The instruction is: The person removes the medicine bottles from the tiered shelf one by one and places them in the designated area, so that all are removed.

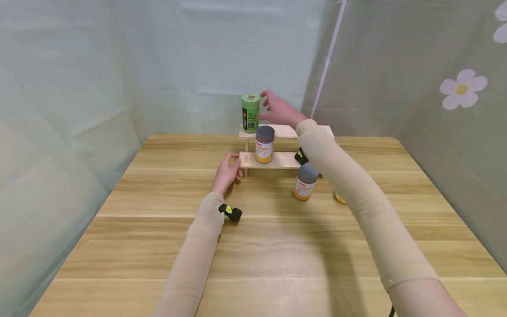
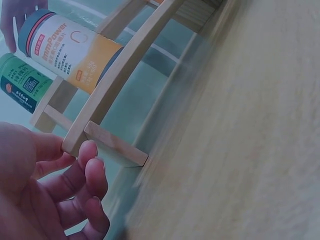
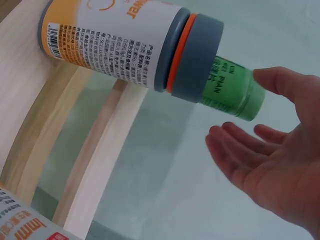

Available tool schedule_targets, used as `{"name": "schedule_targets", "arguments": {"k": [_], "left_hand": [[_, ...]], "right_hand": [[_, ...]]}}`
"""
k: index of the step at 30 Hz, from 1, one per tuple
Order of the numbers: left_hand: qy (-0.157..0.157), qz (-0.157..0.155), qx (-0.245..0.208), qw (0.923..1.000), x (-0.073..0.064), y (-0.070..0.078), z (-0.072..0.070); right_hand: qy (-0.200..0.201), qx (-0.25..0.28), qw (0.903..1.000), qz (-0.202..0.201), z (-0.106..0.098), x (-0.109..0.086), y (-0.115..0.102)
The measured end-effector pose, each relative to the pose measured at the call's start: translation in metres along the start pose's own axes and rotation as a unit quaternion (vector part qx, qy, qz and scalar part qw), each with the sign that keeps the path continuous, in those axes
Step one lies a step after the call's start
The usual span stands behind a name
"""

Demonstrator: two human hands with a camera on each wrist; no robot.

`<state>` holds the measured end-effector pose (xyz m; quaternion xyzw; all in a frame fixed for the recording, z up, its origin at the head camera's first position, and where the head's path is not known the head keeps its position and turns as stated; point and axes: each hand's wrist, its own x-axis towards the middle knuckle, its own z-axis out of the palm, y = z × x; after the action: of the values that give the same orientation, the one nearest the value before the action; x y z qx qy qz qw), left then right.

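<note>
Left hand (image 1: 226, 173) pinches lower-tier left end of wooden rack (image 1: 284, 160), likely steadying it. Right hand (image 1: 280, 110) grasps nothing, fingers spread beside green bottle (image 1: 250, 114), upright on rack's upper-tier left; thumb contact hard to tell. Grey-capped jar (image 1: 264, 146) stands on rack's lower tier, board supporting flat base; second jar (image 1: 304, 186) stands before rack.

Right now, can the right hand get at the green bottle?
Probably yes: the right hand is right beside the green bottle on the upper shelf, with nothing visible between them.
</note>
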<state>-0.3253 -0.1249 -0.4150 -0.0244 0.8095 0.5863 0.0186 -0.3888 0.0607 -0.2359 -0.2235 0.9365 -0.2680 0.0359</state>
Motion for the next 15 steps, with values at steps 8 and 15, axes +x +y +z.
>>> {"name": "schedule_targets", "arguments": {"k": [8,15], "left_hand": [[0.0,0.0,-0.006,1.0,0.0,0.0,-0.002],[-0.011,-0.004,-0.02,0.9997,0.0,-0.001,-0.001]], "right_hand": [[0.002,0.027,0.9995,-0.017,0.004,0.015,0.006],[0.014,0.025,0.9984,-0.048,0.008,0.022,0.008]]}}
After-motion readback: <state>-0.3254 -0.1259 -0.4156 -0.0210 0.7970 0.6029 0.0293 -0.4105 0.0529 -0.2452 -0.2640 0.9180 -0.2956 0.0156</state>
